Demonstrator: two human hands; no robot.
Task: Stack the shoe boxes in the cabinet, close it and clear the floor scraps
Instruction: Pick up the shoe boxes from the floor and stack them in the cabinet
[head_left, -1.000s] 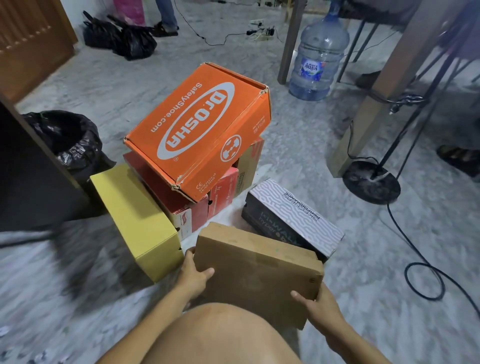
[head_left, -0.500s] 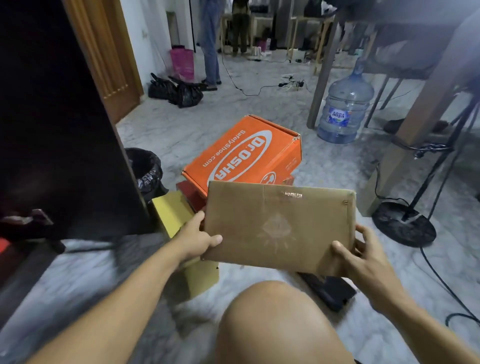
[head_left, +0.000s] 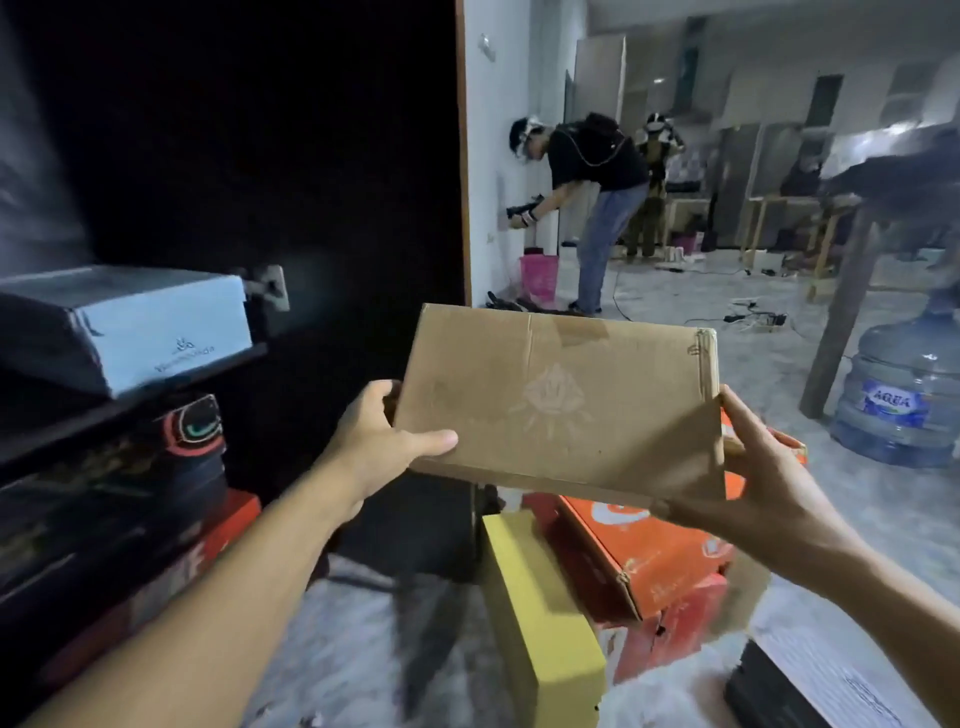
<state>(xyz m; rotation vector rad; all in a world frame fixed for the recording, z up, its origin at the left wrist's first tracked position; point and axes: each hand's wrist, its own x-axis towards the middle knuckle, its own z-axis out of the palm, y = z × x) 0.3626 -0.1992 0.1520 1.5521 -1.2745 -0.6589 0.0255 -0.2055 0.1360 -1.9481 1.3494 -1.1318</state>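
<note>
Brown box (head_left: 561, 400) now lifted off the floor to chest height, left hand (head_left: 382, 441) and right hand (head_left: 763, 483) each clamped on an end. Cabinet (head_left: 156, 415) shelves at 9 o'clock; next is sliding it in. Orange box (head_left: 639, 551) pile at 5 o'clock remains.

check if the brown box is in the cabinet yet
Not in: the brown box is held in the air by the left hand and right hand.
</note>
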